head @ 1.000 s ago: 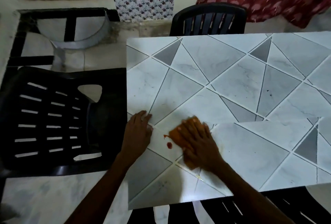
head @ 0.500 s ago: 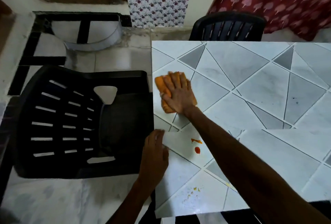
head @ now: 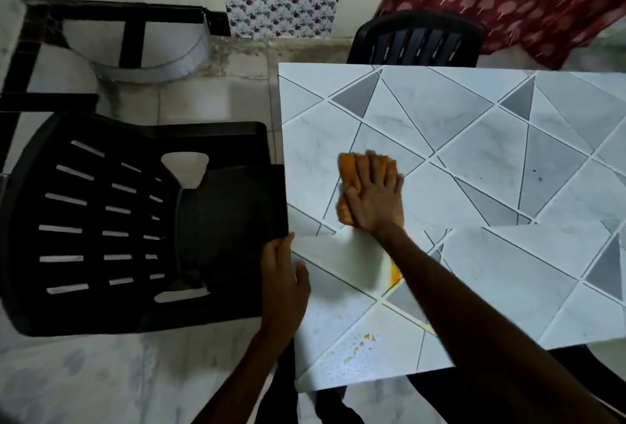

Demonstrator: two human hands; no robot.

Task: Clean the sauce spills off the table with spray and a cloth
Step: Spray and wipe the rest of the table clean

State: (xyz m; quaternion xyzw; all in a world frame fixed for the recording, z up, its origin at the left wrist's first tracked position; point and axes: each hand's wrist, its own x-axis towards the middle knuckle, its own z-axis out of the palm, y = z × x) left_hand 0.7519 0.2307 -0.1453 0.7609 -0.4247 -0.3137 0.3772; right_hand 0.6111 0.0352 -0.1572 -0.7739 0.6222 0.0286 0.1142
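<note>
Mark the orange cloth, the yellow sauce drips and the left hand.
orange cloth (head: 349,171): head view, exposed left corner.
yellow sauce drips (head: 367,337): head view, droplet cluster.
left hand (head: 284,284): head view, back of hand.

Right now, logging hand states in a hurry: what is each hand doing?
Left hand: on the table edge, grip cannot be told.
Right hand: open, fingers flat, pressing the cloth.
</note>
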